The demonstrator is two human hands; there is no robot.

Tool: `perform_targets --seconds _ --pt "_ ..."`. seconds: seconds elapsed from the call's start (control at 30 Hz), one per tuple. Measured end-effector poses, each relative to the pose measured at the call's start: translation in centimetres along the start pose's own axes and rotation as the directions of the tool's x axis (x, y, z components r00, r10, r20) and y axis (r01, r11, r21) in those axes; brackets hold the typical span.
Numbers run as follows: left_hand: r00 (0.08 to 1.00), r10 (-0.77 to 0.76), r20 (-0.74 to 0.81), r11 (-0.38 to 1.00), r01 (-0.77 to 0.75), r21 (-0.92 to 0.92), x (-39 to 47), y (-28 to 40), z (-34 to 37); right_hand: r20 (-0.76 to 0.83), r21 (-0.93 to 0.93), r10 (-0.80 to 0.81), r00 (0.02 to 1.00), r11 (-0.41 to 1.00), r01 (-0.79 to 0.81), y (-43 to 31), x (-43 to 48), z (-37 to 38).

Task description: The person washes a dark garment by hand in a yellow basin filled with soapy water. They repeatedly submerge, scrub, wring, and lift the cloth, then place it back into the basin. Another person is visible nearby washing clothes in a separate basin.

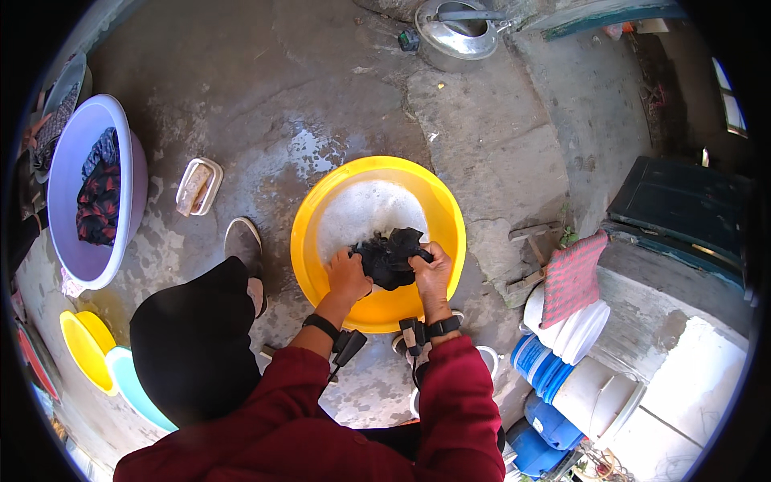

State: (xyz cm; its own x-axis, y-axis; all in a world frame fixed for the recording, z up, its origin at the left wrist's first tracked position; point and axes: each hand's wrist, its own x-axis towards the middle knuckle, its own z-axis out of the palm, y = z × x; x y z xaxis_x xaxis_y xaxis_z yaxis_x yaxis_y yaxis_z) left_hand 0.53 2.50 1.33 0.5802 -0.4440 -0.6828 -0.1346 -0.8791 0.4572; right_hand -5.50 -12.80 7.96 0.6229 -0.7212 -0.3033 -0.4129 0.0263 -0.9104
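Directly before me on the floor is a round yellow basin (378,325) of sudsy water (373,205). Over its near half, a bunched dark wet cloth (388,262) stretches between my two hands. My left hand (348,275) grips the left end of the cloth, its fingers curled into the fabric. My right hand (432,268) pinches the right end, where a fold stands up. Foam covers much of the water behind the cloth; the cloth's underside is hidden. Both wrists wear black straps with small devices.
A lavender basin (114,265) with clothes stands left, near a soap dish (211,187) holding a bar. Lower left are a yellow basin (87,349) and a turquoise basin (135,385). A metal kettle (458,36) stands at the back; stacked buckets (593,391) line the right.
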Motion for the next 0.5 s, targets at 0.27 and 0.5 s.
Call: perform_targets --seconds 0.27,0.5 --pt "0.937 0.094 -0.337 0.861 -0.246 -0.445 0.5 1.4 -1.9 0.189 -0.120 -0.227 0.955 0.960 0.252 -11.0 -3.8 -2.5" --pt "0.791 0.468 -0.394 0.664 -0.609 -0.434 -0.6 3.2 -3.7 0.433 -0.434 -0.285 0.855 0.765 0.475 -8.3 -5.0 -1.7"
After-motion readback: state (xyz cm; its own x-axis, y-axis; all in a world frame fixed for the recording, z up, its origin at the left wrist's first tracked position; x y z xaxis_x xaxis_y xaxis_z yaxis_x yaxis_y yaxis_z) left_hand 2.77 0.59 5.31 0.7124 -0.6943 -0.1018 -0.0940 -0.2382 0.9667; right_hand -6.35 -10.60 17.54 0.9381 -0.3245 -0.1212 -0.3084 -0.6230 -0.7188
